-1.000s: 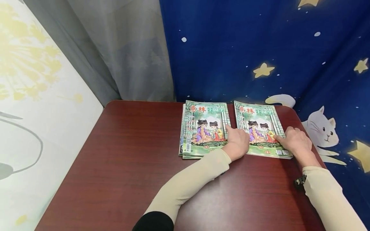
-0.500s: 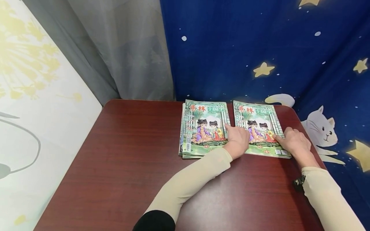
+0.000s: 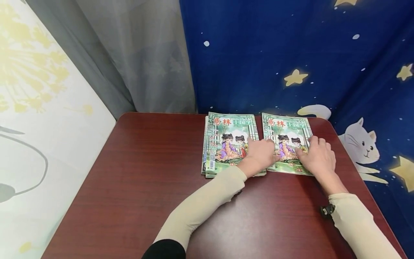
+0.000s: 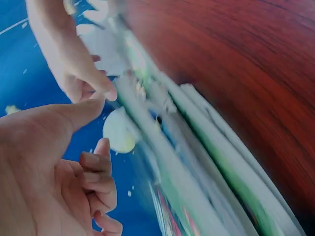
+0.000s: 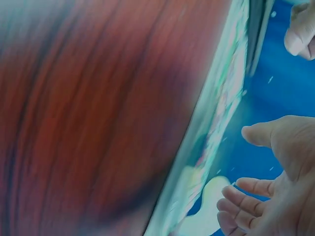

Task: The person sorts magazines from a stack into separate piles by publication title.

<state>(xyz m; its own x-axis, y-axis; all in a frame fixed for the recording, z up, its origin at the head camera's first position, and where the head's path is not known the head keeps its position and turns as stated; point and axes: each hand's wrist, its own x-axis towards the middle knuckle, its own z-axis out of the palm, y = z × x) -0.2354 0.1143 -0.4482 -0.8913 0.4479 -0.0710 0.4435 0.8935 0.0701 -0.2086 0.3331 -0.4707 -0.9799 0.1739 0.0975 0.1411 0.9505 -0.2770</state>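
Two green-covered magazine piles lie side by side at the far side of the table. The left stack of magazines [image 3: 228,144] shows several uneven edges at its left side; the right magazine [image 3: 288,126] has the same cover picture. My left hand [image 3: 258,153] is over the left stack's right part, its thumb extended and its fingers loosely bent in the left wrist view, holding nothing. Over the right magazine's right part is my right hand [image 3: 318,156]. In the right wrist view its fingers are spread and apart from the magazine.
The magazines stand on a reddish-brown table [image 3: 136,180]. Behind it hang a grey curtain [image 3: 152,64] and a blue starry curtain [image 3: 245,64]. A pale patterned wall [image 3: 38,126] borders the left side.
Both hands have shifted left from the magazines' right edges to over the covers. The two piles have stayed almost where they were.
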